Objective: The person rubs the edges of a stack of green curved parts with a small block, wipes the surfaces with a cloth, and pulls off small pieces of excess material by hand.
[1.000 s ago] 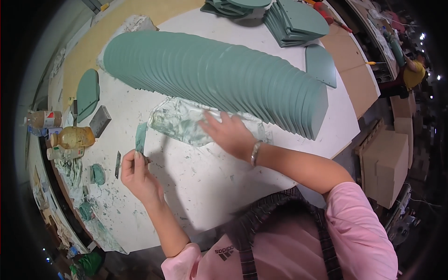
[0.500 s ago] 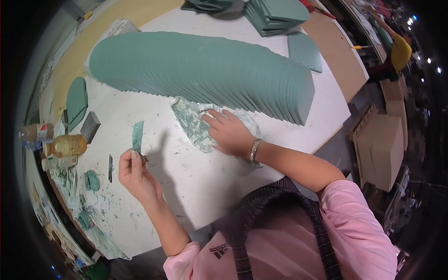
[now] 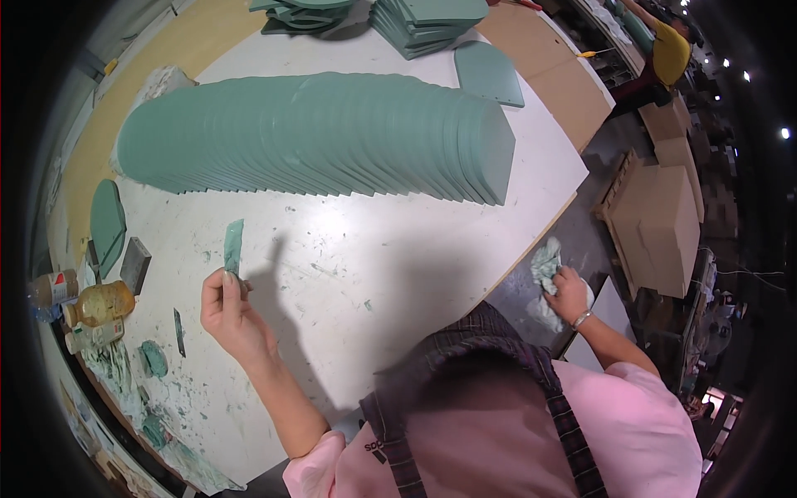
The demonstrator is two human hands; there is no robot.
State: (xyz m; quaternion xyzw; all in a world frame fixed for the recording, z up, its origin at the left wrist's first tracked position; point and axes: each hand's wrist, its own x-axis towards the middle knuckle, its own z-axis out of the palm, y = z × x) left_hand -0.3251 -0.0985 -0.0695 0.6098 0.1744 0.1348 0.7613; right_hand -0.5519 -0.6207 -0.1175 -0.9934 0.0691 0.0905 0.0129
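Several bottles (image 3: 104, 304) crowd the left side, near a grey block (image 3: 135, 261).

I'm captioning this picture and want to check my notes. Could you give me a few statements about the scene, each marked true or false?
1. The left hand holds a narrow green strip. True.
2. The right hand lies flat on the white tabletop. False: the right hand grips a stained cloth beyond the right edge of the white tabletop.
3. Overlapping green panels form a long row across the tabletop. True.
4. The amber bottle is close to the right hand. False: the amber bottle is near the tabletop's left edge.
5. A shiny bracelet circles the right wrist. True.
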